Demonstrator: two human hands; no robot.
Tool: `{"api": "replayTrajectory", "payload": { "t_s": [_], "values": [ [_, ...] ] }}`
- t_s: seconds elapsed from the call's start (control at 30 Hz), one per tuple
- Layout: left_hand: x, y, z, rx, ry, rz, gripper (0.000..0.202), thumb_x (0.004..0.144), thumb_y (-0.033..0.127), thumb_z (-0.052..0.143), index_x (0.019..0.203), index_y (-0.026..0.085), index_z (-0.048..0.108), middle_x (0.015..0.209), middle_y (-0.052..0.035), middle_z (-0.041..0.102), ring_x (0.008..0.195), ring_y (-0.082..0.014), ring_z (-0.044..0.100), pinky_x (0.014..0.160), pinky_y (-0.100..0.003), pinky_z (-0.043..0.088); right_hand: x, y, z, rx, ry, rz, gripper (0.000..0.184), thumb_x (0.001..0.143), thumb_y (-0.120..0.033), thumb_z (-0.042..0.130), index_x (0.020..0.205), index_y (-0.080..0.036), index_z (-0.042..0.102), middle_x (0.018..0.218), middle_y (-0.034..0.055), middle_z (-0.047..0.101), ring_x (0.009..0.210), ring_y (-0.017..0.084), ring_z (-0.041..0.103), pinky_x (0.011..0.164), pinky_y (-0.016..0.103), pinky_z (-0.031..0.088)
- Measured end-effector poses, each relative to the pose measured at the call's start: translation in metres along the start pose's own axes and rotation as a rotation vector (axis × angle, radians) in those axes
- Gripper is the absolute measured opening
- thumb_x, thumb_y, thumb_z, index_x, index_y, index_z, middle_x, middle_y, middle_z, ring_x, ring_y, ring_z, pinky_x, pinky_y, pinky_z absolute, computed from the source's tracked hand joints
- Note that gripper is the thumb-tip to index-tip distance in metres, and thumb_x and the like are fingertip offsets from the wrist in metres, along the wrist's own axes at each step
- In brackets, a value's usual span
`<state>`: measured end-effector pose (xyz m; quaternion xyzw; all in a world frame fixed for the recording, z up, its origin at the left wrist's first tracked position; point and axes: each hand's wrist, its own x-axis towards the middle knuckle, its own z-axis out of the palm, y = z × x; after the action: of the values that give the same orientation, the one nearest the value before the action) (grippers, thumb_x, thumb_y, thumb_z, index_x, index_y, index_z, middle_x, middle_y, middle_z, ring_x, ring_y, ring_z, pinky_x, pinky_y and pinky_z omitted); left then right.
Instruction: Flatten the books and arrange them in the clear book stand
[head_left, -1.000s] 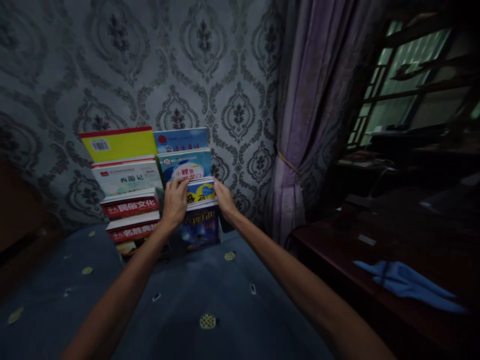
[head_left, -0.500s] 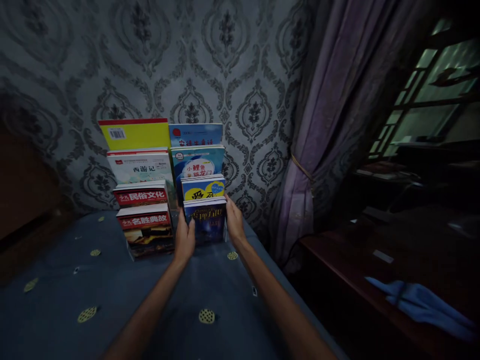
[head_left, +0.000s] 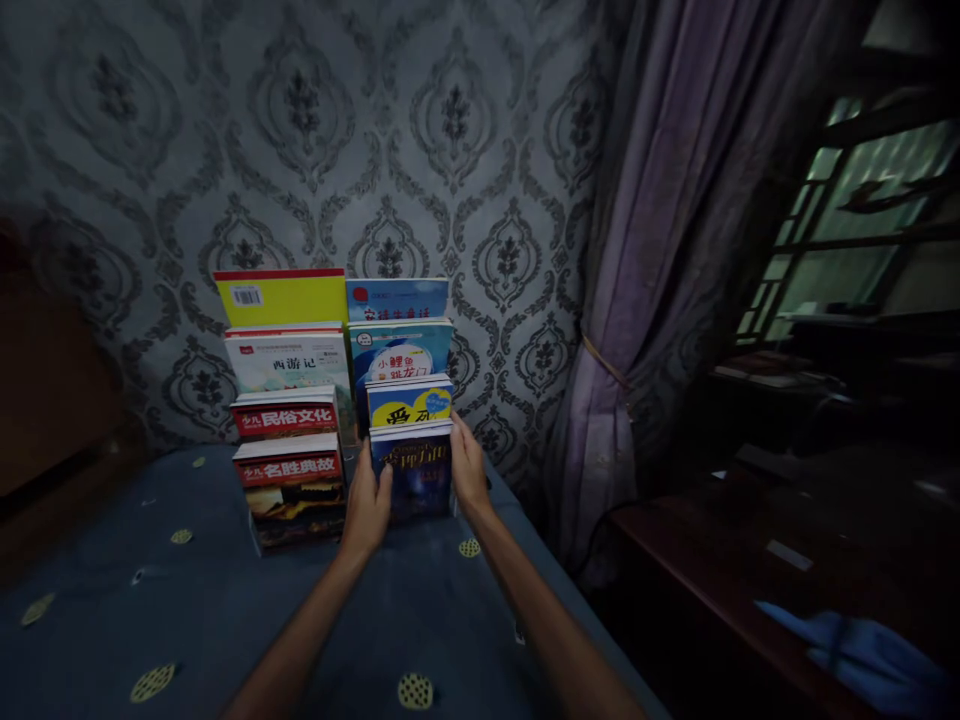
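Observation:
Two rows of books stand upright in rising tiers. At the front of the right row is a dark blue book (head_left: 414, 482). My left hand (head_left: 367, 502) presses along its left edge, thumb towards the cover. On the opposite edge lies my right hand (head_left: 468, 466), fingers reaching behind and partly hidden. Behind it rise a yellow-and-blue book (head_left: 401, 406), a light blue book (head_left: 401, 348) and a blue book (head_left: 397, 296). The left row has a red-topped book (head_left: 291, 472), another red book (head_left: 289, 420), a white book (head_left: 292, 364) and a yellow book (head_left: 285, 298).
The books stand on a dark blue patterned cloth (head_left: 300, 630) against a patterned wall (head_left: 457, 190). A tied purple curtain (head_left: 607, 400) hangs to the right. Beyond it, a blue cloth (head_left: 862, 650) lies on a dark reddish surface (head_left: 697, 540). A brown panel (head_left: 52, 370) stands at left.
The camera has tilted up slightly, so everything sits lower in view. Both hands keep their places at the sides of the dark blue book.

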<state>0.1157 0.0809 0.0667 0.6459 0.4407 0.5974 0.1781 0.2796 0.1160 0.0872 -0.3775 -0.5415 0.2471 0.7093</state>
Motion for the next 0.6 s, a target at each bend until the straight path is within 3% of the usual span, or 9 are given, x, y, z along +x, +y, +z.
{"api": "replayTrajectory", "payload": {
  "t_s": [0.17,0.33,0.6],
  "values": [
    [0.026,0.017,-0.002,-0.026,0.042,0.048,0.064,0.097,0.040,0.044,0.154,0.016,0.028,0.161,-0.0134,0.029,0.149,-0.0241,0.026,0.122,-0.043,0.021,0.021,-0.024,0.003,-0.020,0.037,-0.040,0.064,0.091,-0.063,0.047,0.134,-0.018,0.060,0.142,0.0101,0.057,0.134,0.027,0.051,0.116,0.045,0.034],
    [0.043,0.025,-0.003,-0.022,0.057,0.073,0.059,0.096,0.039,0.044,0.150,0.015,0.036,0.156,-0.0138,0.038,0.145,-0.0258,0.035,0.121,-0.045,0.027,0.034,-0.032,0.007,0.069,0.018,-0.034,0.061,0.090,-0.061,0.049,0.130,-0.018,0.063,0.137,0.0098,0.062,0.128,0.027,0.056,0.112,0.045,0.040],
    [0.045,0.024,0.002,0.020,0.096,0.095,0.056,0.095,0.034,0.044,0.147,0.017,0.040,0.152,-0.0136,0.045,0.141,-0.0255,0.041,0.119,-0.044,0.031,0.036,-0.028,0.008,0.037,0.077,-0.027,0.054,0.090,-0.055,0.050,0.124,-0.017,0.065,0.126,0.0113,0.068,0.117,0.028,0.062,0.105,0.046,0.046]
  ]
}}
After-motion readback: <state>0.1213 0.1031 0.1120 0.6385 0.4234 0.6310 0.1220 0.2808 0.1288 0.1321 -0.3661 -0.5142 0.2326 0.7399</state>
